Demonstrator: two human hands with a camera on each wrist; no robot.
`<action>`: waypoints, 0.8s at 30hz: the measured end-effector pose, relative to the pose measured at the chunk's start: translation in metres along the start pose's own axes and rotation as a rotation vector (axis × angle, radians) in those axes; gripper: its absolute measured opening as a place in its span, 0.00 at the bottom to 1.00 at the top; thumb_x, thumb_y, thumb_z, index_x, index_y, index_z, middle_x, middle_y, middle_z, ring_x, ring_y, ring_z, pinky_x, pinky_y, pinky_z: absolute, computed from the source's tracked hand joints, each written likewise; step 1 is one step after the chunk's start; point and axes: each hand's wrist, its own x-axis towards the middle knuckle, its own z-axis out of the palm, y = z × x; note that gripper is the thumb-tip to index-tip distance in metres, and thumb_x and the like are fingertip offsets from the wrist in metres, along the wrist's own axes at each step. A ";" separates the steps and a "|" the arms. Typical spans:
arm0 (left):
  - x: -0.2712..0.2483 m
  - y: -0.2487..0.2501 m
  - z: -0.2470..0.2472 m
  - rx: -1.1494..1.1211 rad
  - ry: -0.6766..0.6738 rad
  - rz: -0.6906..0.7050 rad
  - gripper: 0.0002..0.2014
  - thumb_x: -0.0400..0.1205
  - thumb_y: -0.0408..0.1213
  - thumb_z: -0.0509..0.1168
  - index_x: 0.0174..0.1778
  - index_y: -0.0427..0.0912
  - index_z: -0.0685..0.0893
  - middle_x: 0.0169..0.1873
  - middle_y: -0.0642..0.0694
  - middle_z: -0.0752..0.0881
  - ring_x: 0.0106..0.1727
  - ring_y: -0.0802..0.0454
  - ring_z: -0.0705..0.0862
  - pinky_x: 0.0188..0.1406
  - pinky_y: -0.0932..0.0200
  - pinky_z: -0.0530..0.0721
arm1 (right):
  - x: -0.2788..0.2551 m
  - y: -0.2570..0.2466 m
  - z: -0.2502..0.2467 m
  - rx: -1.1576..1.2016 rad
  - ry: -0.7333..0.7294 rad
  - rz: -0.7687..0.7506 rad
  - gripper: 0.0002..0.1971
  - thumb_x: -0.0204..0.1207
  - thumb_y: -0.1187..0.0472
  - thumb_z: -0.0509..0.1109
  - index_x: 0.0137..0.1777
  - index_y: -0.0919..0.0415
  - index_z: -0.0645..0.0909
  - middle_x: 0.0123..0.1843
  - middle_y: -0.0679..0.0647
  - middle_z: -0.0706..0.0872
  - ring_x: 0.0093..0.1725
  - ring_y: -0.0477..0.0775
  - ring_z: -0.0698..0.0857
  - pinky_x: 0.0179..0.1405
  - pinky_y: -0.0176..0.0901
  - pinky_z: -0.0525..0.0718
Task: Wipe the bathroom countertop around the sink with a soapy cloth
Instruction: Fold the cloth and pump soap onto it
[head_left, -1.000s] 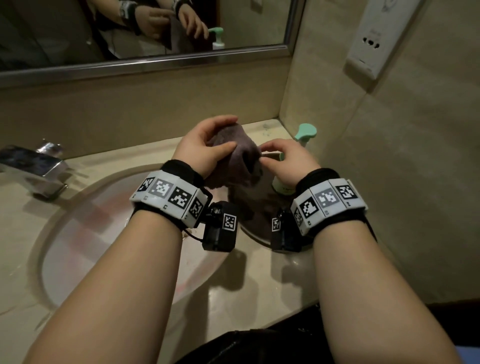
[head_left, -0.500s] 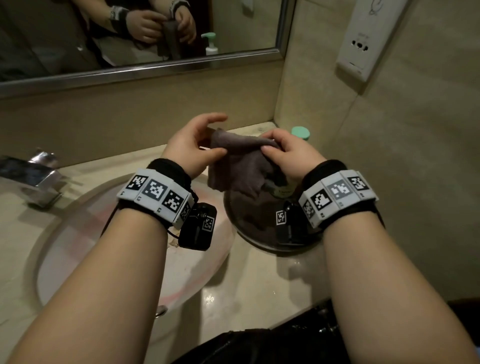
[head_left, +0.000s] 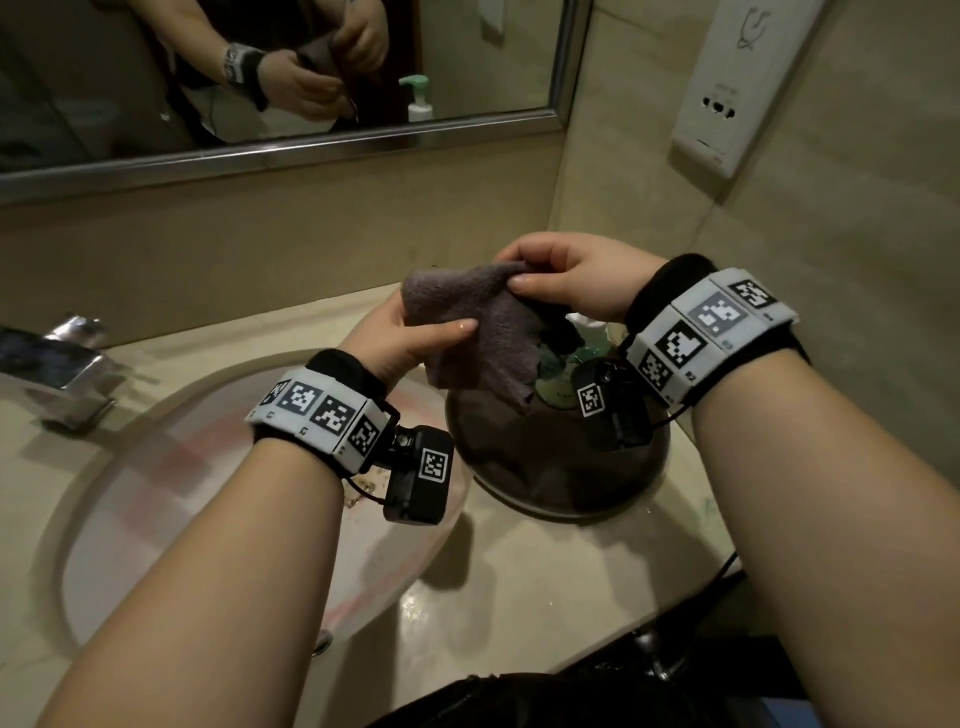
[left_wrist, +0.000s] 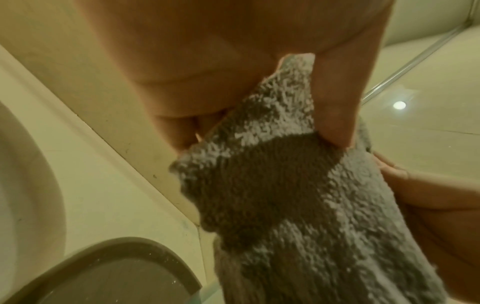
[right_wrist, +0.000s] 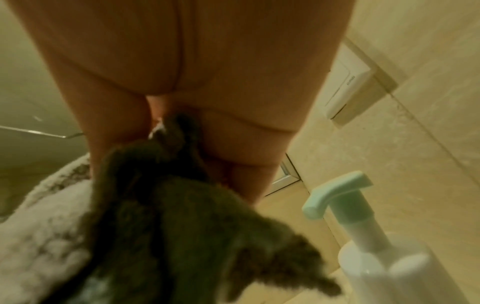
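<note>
A grey terry cloth (head_left: 478, 332) hangs in the air between both hands, above a dark round basin (head_left: 556, 467) on the beige countertop (head_left: 519, 597). My left hand (head_left: 410, 332) pinches its left edge between thumb and fingers. My right hand (head_left: 561, 280) pinches its upper right corner. In the left wrist view the cloth (left_wrist: 298, 195) shows a darker patch under the thumb. In the right wrist view the cloth (right_wrist: 182, 216) bunches below the fingers, beside the soap pump bottle (right_wrist: 363, 236).
The oval sink (head_left: 208, 493) lies to the left, with a chrome faucet (head_left: 57, 374) behind it. A mirror (head_left: 260, 78) runs along the back wall. A white wall socket panel (head_left: 737, 88) is on the right tiled wall. The counter's front edge is near my body.
The cloth went from a bunched wad to partly spread between the hands. The right hand rose and moved right, and now hides the pump bottle's green head in the head view.
</note>
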 end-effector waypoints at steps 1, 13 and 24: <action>0.002 0.000 0.001 -0.001 -0.004 -0.017 0.31 0.64 0.34 0.76 0.65 0.37 0.79 0.57 0.39 0.86 0.59 0.43 0.86 0.56 0.51 0.85 | 0.000 -0.001 -0.001 -0.036 0.002 0.006 0.08 0.82 0.61 0.62 0.52 0.46 0.78 0.45 0.40 0.83 0.51 0.46 0.83 0.59 0.40 0.80; 0.044 -0.015 0.033 -0.317 0.209 -0.239 0.16 0.86 0.36 0.59 0.65 0.28 0.76 0.53 0.33 0.84 0.51 0.41 0.85 0.51 0.52 0.84 | 0.025 0.036 -0.026 -0.178 0.561 0.340 0.17 0.84 0.54 0.57 0.68 0.58 0.78 0.66 0.54 0.83 0.64 0.55 0.81 0.66 0.47 0.79; 0.073 -0.024 0.082 -0.319 0.082 -0.239 0.21 0.87 0.38 0.57 0.75 0.34 0.71 0.63 0.30 0.81 0.66 0.35 0.81 0.73 0.40 0.74 | 0.045 0.059 -0.015 -0.195 0.389 0.641 0.21 0.85 0.59 0.47 0.71 0.64 0.74 0.71 0.65 0.78 0.71 0.64 0.76 0.72 0.51 0.72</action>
